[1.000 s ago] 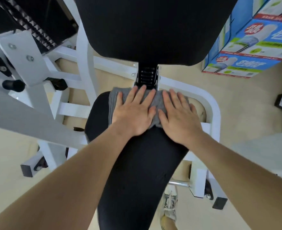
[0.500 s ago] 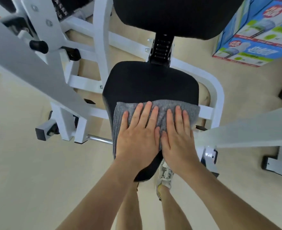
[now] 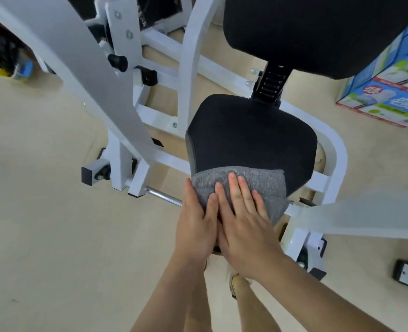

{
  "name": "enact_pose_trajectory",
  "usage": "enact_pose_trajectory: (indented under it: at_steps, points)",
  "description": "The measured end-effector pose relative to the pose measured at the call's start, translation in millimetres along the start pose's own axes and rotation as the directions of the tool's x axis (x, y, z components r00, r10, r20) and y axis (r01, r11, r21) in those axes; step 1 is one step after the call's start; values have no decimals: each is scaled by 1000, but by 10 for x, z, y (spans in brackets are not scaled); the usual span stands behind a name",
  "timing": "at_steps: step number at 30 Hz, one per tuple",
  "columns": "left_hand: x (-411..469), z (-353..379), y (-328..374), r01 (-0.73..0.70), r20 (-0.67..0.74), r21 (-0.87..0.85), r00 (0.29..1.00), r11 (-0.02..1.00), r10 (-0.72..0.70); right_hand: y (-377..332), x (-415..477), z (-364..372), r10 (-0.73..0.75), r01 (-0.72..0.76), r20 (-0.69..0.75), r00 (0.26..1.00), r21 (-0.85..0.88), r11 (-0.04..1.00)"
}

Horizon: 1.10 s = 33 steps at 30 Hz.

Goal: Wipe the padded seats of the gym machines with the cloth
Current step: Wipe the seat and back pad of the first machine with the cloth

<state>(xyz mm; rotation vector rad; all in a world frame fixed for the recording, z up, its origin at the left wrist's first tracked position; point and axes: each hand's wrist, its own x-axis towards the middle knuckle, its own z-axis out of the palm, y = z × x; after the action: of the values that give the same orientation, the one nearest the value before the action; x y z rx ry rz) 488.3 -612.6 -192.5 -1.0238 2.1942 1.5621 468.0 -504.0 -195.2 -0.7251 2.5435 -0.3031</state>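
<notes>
1. Two hands, both flat on the grey cloth (image 3: 260,185), centre of frame, slightly below middle.
2. Left hand (image 3: 195,221): fingers straight and close together, released, gripping nothing. It presses on the cloth's left edge, with the outer fingers running along the left side of the seat's front corner.
3. Right hand (image 3: 246,226): fingers straight, slightly spread, palm down on the middle of the cloth. No grasp, just pressing.
4. The hands touch side by side. The right one's inner edge looks to sit a bit over the left one's.
5. Cloth position: on the near front end of the black padded seat (image 3: 251,130), draped over the front edge and hanging down on the right side. The rest of the seat, above the cloth in frame, is uncovered.
6. Black back pad (image 3: 318,32) fills the upper right. A black notched adjustment post (image 3: 271,85) sits between it and the seat.
7. White machine frame (image 3: 188,68) runs behind and around the seat, with a curved tube just right of it.
8. Grey lever arm (image 3: 78,56) runs diagonally from the upper left. A black knob (image 3: 118,61) is just beside it.
9. Chrome bar (image 3: 164,196) sticks out left of the left hand, low on the frame.
10. Printed blue-and-white cardboard box (image 3: 390,92) stands on the beige floor (image 3: 42,212) at the right edge.
11. Shoe (image 3: 234,281) is partly visible under the right forearm.
</notes>
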Motion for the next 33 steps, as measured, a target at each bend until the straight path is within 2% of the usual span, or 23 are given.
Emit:
enact_pose_trajectory:
  at_steps: [2, 6, 10, 15, 18, 22, 26, 29, 31, 33]
  points:
    - [186, -40, -18, 8, 27, -106, 1000, 994, -5, -7, 144, -19, -30, 30, -2, 1000, -25, 999]
    - [471, -100, -36, -8, 87, -156, 996, 988, 22, -5, 410, -69, -56, 56, 1, 998, -15, 998]
    - [855, -139, 42, 111, 128, -137, 987, 984, -94, -2, 747, -123, -55, 55, 20, 998, -21, 998]
    - [1339, -179, 259, 271, 106, -132, 960, 954, -258, 51, 1274, -164, -8, 8, 37, 999, -12, 1000]
    - [1654, -195, 454, 248, 75, -101, 967, 963, -242, 88, 1608, -210, 20, -20, 49, 999, -3, 1000]
    - [2200, -220, 704, 233, 77, 47, 969, 971, -236, 133, 2113, -273, 88, -90, 63, 994, 26, 996]
    - [2444, -214, 809, 225, 147, -30, 965, 974, -218, 187, 2481, -297, 115, -116, 21, 993, 49, 992]
    - [2281, -234, 691, 233, 205, -114, 957, 966, -206, 148, 2306, -337, 106, -107, 12, 994, 123, 987]
    - [2003, -292, 558, 192, 216, -146, 964, 971, -158, 68, 1841, -291, 86, -88, 17, 996, 184, 979]
    - [1625, -317, 399, 119, 204, -93, 974, 989, -98, -30, 1293, -263, 84, -88, 30, 996, 202, 976]
